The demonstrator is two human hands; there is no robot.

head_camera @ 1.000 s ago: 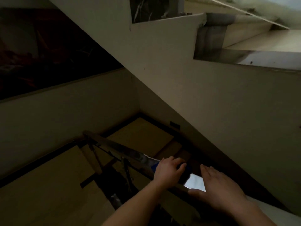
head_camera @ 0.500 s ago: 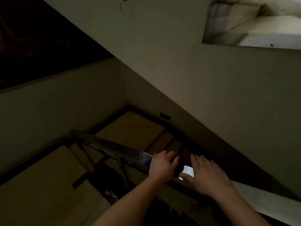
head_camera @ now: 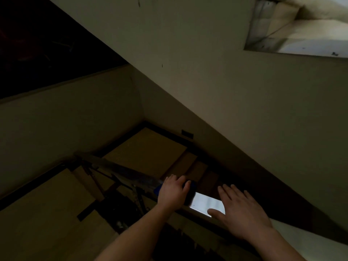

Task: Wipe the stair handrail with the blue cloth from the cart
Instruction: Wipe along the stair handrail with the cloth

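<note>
A flat metal handrail [head_camera: 120,169] slopes down from lower right to the left over a dim stairwell. My left hand [head_camera: 174,193] presses the blue cloth [head_camera: 157,189] onto the rail, fingers curled over it; only a small blue edge shows beside the wrist. A bright shiny stretch of the rail [head_camera: 205,204] lies between both hands. My right hand [head_camera: 239,210] rests flat on the rail with fingers spread, thumb on the shiny stretch, holding nothing.
Tan stair treads and a landing [head_camera: 146,149] lie below the rail. Dark balusters [head_camera: 137,198] run under it. A sloped pale wall [head_camera: 244,119] rises on the right, with the underside of upper steps [head_camera: 301,25] at top right.
The view has tilted down a little. Both hands stay on the rail in about the same places, the left one still covering the cloth.
</note>
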